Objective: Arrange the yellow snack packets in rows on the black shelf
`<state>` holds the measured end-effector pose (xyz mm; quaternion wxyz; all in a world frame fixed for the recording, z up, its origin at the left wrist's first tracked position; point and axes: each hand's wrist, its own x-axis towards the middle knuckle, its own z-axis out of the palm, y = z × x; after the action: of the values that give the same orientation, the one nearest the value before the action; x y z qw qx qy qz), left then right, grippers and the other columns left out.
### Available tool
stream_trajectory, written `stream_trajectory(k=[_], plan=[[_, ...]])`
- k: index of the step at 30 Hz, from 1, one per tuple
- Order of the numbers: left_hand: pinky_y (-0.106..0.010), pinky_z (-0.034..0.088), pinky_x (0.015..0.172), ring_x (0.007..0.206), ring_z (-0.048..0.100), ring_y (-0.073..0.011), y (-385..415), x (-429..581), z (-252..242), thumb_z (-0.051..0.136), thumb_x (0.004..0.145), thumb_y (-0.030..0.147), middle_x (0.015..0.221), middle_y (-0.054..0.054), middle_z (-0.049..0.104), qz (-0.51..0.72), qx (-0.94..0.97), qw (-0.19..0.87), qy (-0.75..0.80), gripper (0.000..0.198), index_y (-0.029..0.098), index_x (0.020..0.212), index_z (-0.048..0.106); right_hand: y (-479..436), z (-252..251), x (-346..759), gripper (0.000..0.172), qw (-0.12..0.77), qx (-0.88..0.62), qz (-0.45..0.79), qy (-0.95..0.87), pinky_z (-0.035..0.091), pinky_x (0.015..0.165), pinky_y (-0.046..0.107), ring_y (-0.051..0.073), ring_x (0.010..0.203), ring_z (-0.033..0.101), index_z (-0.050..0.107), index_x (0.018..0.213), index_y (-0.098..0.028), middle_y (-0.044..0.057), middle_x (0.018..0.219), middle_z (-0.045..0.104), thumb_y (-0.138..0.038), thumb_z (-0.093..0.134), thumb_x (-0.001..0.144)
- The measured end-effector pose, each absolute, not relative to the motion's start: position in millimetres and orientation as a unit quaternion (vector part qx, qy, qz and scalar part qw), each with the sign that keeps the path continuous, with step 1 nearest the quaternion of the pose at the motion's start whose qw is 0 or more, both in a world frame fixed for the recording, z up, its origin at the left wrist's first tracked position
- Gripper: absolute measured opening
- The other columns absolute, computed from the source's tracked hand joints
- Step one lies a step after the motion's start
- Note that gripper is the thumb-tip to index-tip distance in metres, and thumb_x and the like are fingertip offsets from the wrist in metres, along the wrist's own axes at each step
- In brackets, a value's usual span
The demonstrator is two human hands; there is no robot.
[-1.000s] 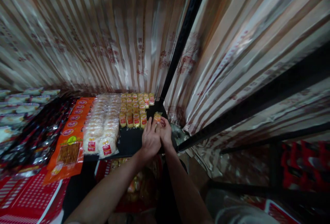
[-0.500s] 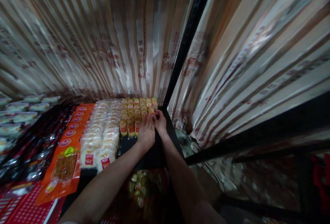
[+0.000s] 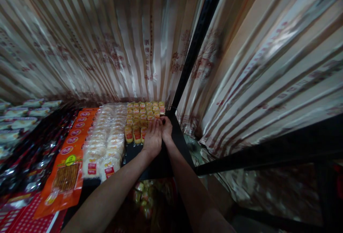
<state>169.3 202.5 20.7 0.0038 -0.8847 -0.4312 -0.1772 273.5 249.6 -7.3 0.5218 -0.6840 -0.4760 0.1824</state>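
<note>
At the far right corner of the black shelf (image 3: 164, 165), just beside the upright post (image 3: 199, 40), I have both hands side by side, their inner edges touching. The left hand (image 3: 152, 139) lies palm down, fingers stretched out nearly flat, with its fingertips on the near right end of the yellow snack packets (image 3: 139, 113). The right hand (image 3: 166, 130) is more curled, its fingers bent onto the rightmost row. From here I cannot tell whether it pinches a packet, because the fingertips are dim and small. The yellow packets stand in rows running back to the striped foil curtain (image 3: 120, 47). White packets (image 3: 107, 143) lie just to their left, with orange packets (image 3: 70, 154) beyond.
</note>
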Motion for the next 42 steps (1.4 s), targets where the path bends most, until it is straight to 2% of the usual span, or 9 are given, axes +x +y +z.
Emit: stream_trajectory(k=[7,15,20,24,28,33,37,38,42], plan=[[-0.048,0.019,0.112,0.139,0.016,-0.0273,204.4,171.6,17.9,0.035,0.077,0.012,0.144,-0.021,0.031,-0.181,-0.886,0.008,-0.427,0.062,-0.002,0.137,0.028,246.7,-6.4,273.3,0.015,0.502,-0.679,0.185,-0.502,0.043,0.079,0.028,0.017,0.082,0.053,0.055,0.078,-0.021,0.004,0.084,0.059,-0.025,0.041,0.076],[-0.052,0.017,0.111,0.138,0.019,-0.0284,190.5,173.4,39.9,0.036,0.079,0.012,0.140,-0.022,0.038,-0.177,-0.898,0.013,-0.404,0.055,0.002,0.133,0.034,225.4,3.8,274.5,0.031,0.524,-0.680,0.179,-0.481,0.042,0.088,0.030,0.018,0.094,0.052,0.060,0.095,-0.018,0.008,0.098,0.059,-0.018,0.038,0.074],[-0.048,0.018,0.112,0.137,0.021,-0.0277,160.5,165.6,49.3,0.035,0.082,0.011,0.137,-0.025,0.040,-0.174,-0.904,-0.007,-0.389,0.050,-0.005,0.129,0.037,186.7,5.2,268.6,0.035,0.501,-0.685,0.203,-0.488,0.042,0.088,0.030,0.018,0.093,0.054,0.061,0.097,-0.016,0.009,0.100,0.061,-0.019,0.036,0.073],[-0.047,0.023,0.111,0.136,0.024,-0.0273,130.8,154.6,36.4,0.033,0.085,0.011,0.136,-0.024,0.043,-0.165,-0.907,-0.036,-0.385,0.046,-0.003,0.128,0.040,149.2,1.6,255.8,0.034,0.497,-0.684,0.217,-0.488,0.043,0.088,0.030,0.018,0.093,0.054,0.063,0.094,-0.017,0.008,0.096,0.062,-0.020,0.037,0.072],[-0.044,0.027,0.110,0.136,0.024,-0.0278,96.7,135.5,19.1,0.034,0.088,0.018,0.138,-0.021,0.042,-0.176,-0.913,-0.063,-0.362,0.046,0.001,0.130,0.041,109.4,-3.4,238.7,0.034,0.505,-0.679,0.254,-0.468,0.043,0.089,0.030,0.019,0.095,0.054,0.063,0.094,-0.017,0.007,0.096,0.061,-0.020,0.036,0.074],[-0.042,0.032,0.109,0.136,0.026,-0.0248,47.3,104.4,-3.5,0.033,0.089,0.018,0.135,-0.022,0.044,-0.208,-0.925,-0.101,-0.301,0.044,0.002,0.130,0.039,49.4,-12.3,217.2,0.034,0.491,-0.673,0.263,-0.487,0.043,0.090,0.030,0.018,0.097,0.055,0.063,0.095,-0.019,0.006,0.098,0.062,-0.019,0.033,0.078],[-0.047,0.034,0.106,0.134,0.028,-0.0268,12.0,87.5,-29.4,0.036,0.088,0.020,0.132,-0.020,0.046,-0.247,-0.907,-0.129,-0.314,0.041,0.006,0.125,0.044,13.6,-19.1,210.9,0.037,0.375,-0.670,0.268,-0.582,0.042,0.093,0.030,0.017,0.098,0.057,0.061,0.103,-0.019,0.006,0.103,0.065,-0.013,0.034,0.080],[-0.047,0.034,0.106,0.133,0.030,-0.0270,5.0,85.7,-36.2,0.038,0.087,0.020,0.131,-0.020,0.047,-0.239,-0.902,-0.149,-0.328,0.041,0.006,0.124,0.045,9.0,-20.7,211.5,0.037,0.311,-0.668,0.283,-0.614,0.043,0.092,0.029,0.017,0.098,0.058,0.061,0.105,-0.017,0.007,0.103,0.066,-0.011,0.034,0.080],[-0.045,0.038,0.101,0.120,0.046,-0.0264,-16.9,87.6,-60.2,0.048,0.081,0.022,0.124,-0.017,0.053,-0.122,-0.859,-0.263,-0.422,0.042,0.011,0.121,0.048,3.1,-28.0,216.2,0.038,-0.055,-0.614,0.332,-0.714,0.045,0.087,0.030,0.022,0.101,0.062,0.060,0.111,-0.011,0.016,0.109,0.065,-0.006,0.039,0.080]])
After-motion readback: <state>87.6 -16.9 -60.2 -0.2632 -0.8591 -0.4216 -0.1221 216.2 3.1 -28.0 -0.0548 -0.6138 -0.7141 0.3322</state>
